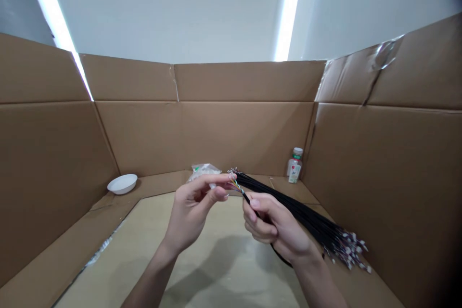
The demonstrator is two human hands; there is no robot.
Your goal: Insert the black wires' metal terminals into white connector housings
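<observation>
My right hand (pixel 269 224) is closed around a black cable (pixel 247 198), thumb on top, with the cable's tail curving out below the palm. Thin coloured wires (pixel 236 185) fan out of the cable's upper end. My left hand (pixel 197 207) is at those wires, its index fingertip touching them. The left thumb is held apart from the index finger, and the other left fingers are partly hidden. Behind my right hand lies a thick bundle of black cables (pixel 299 208), with white connectors (pixel 350 249) at its near right end.
Cardboard walls (pixel 245 130) surround the pale tabletop (pixel 151 250) on the left, back and right. A white bowl (pixel 122 184) sits at the back left. A clear plastic bag (pixel 204 170) lies at the back middle, and a small bottle (pixel 295 166) stands in the right back corner.
</observation>
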